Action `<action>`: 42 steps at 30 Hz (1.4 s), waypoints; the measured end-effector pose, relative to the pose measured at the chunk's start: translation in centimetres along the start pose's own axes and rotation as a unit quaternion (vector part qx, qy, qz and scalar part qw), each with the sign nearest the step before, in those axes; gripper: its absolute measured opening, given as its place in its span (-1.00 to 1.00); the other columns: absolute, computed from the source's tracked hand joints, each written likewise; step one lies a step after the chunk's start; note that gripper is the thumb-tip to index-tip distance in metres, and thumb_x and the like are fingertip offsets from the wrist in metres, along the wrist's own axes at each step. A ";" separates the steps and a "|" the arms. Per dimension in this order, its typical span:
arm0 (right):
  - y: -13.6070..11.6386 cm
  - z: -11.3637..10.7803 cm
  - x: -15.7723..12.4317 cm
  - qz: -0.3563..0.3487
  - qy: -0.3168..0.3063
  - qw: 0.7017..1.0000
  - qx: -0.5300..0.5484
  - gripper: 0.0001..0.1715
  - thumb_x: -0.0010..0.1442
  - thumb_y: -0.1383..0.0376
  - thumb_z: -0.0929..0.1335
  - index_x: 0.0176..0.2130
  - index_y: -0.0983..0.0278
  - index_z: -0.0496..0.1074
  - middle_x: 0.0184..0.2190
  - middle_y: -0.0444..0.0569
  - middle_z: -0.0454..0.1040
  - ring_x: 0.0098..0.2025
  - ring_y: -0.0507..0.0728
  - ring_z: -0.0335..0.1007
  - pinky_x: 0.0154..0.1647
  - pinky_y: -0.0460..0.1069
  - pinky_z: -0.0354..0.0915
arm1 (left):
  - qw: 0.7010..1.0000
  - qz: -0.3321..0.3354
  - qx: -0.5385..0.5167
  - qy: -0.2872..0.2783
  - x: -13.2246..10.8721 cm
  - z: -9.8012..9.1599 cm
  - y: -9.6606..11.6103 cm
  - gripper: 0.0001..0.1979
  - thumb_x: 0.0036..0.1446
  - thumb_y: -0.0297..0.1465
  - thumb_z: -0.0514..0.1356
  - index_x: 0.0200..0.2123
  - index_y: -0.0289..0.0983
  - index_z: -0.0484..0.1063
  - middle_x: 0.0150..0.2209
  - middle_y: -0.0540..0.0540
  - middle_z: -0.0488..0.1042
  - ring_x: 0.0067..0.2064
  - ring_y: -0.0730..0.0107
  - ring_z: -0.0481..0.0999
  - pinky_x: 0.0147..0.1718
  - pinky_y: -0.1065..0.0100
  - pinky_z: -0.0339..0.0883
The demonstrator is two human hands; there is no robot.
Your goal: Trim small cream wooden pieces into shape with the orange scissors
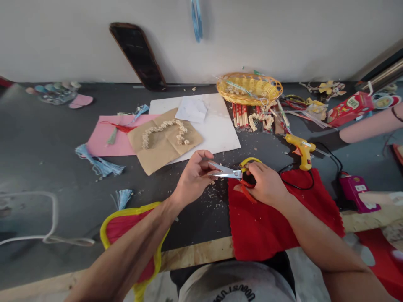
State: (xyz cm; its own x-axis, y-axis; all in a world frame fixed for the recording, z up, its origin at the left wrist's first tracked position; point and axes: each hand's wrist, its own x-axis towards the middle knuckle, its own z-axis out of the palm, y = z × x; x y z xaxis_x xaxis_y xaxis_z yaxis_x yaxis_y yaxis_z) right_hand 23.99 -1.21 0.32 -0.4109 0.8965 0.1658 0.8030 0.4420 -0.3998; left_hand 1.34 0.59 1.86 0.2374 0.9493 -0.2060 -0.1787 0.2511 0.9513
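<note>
My right hand [267, 184] grips a pair of scissors [231, 173] by its yellow and red handles, the blades parted and pointing left. Close to the blade tips, my left hand [195, 176] has its fingers pinched together. Whatever it holds is too small or too hidden to name. Scattered small pale crumbs lie on the dark table below the hands. Beyond my left hand, a wavy row of small cream beads or buds [163, 126] rests on creased brown paper [151, 161]. Under my right hand spreads a red cloth [261, 230] with a zigzag edge.
A yellow glue gun [300, 149] with a black cord lies to the right. Behind stand a wicker basket [252, 100], a red drink carton [351, 108] and a leaning phone [138, 54]. Blue tassels [102, 164] and a yellow-edged pink fan shape [126, 224] are at left.
</note>
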 end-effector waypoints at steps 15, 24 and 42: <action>0.5 0.7 0.1 0.070 0.045 0.994 0.066 -0.53 0.14 -0.13 0.34 -0.37 0.21 0.31 -0.51 -0.12 0.41 -0.53 0.04 0.32 -0.50 -0.07 0.17 | 0.918 0.154 0.363 0.025 0.7 -1.7 -1.1 -0.92 0.07 -0.46 0.22 -0.31 -0.24 0.38 -0.37 -0.02 0.49 -0.32 0.41 0.48 -0.33 0.39 0.36; 0.4 0.6 0.2 0.084 0.049 0.993 0.070 -0.56 0.12 -0.10 0.37 -0.38 0.21 0.31 -0.51 -0.12 0.42 -0.54 0.04 0.32 -0.51 -0.07 0.17 | 0.784 0.290 0.548 -0.015 1.1 -2.9 -0.6 -0.85 0.17 -0.55 0.07 -0.30 -0.27 0.43 -0.28 -0.12 0.55 -0.20 0.27 0.50 -0.15 0.24 0.39; 0.4 0.7 0.2 0.105 0.052 0.990 0.076 -0.62 0.10 -0.02 0.39 -0.33 0.20 0.30 -0.48 -0.11 0.44 -0.47 0.08 0.38 -0.48 -0.05 0.21 | 0.777 0.183 0.601 -0.032 0.7 -3.9 0.3 -0.79 0.06 -0.60 0.03 -0.33 -0.25 0.41 -0.31 -0.14 0.52 -0.20 0.18 0.46 -0.15 0.17 0.34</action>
State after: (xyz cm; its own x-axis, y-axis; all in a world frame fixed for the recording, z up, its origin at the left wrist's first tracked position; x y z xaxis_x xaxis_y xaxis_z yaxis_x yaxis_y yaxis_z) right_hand 23.91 -0.86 -0.40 -0.1884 0.9702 0.1524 0.7884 0.2419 -0.5656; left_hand -2.28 2.06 1.16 0.4353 0.8943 0.1039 0.7662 -0.4286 0.4788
